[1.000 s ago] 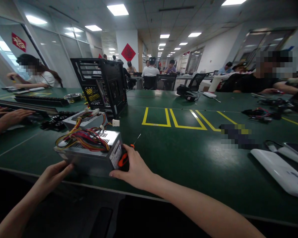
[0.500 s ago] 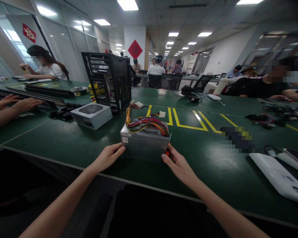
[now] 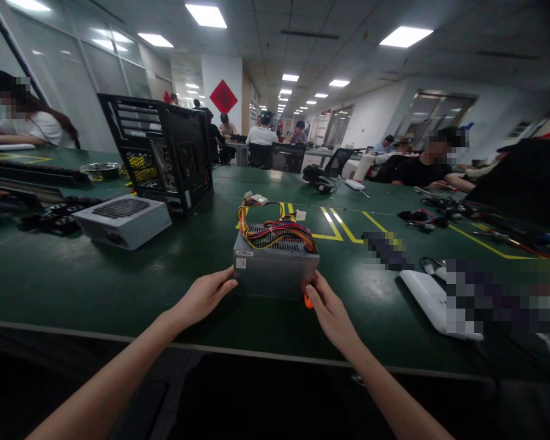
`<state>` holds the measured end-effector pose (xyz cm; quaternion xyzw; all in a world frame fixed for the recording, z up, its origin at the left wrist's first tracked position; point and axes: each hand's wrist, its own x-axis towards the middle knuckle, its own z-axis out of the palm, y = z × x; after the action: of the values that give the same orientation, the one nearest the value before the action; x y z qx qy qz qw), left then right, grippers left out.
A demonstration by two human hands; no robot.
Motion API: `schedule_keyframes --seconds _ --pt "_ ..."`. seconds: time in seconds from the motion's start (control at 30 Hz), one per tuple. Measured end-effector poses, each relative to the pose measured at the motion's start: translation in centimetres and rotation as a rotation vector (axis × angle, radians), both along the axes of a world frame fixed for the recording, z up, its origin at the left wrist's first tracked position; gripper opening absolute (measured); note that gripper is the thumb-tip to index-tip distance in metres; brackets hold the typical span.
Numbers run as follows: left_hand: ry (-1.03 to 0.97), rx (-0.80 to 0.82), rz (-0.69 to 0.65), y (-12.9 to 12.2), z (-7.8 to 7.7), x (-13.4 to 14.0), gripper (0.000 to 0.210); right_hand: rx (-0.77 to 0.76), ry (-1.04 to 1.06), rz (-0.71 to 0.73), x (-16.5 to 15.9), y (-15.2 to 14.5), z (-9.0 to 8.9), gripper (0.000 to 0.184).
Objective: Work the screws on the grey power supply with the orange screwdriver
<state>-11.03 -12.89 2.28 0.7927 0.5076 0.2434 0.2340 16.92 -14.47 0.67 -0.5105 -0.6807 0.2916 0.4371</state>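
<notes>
A grey computer power supply (image 3: 275,272) is between my hands, low over or on the green table; I cannot tell whether its base touches. Its bundle of coloured cables (image 3: 275,232) lies looped over the vented top, with white connectors at the back. My left hand (image 3: 206,296) grips the left side, fingers partly hidden behind the case. On the opposite side, my right hand (image 3: 330,308) clasps the right edge with the thumb in front. Something small and orange (image 3: 308,300) shows by the right fingertips; I cannot make out what it is.
To the left stand a second power supply (image 3: 126,223) and a black computer case (image 3: 165,153). A white device (image 3: 428,299) and dark cables (image 3: 424,220) lie to the right. Yellow tape lines (image 3: 339,226) mark the green table (image 3: 201,238). Several people sit around the room.
The view has turned right, so the surroundings sit further left. My hands and the power supply have shifted right across the table, with the grip unchanged. Something dark has appeared at the right edge.
</notes>
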Motion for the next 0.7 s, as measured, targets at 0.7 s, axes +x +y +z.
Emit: schedule_keyframes --seconds 0.7 --pt "-0.006 0.006 0.308 7.4 2.1 2.7 0.059 0.080 -0.315 -0.180 -0.8 8.0 2.7 0.051"
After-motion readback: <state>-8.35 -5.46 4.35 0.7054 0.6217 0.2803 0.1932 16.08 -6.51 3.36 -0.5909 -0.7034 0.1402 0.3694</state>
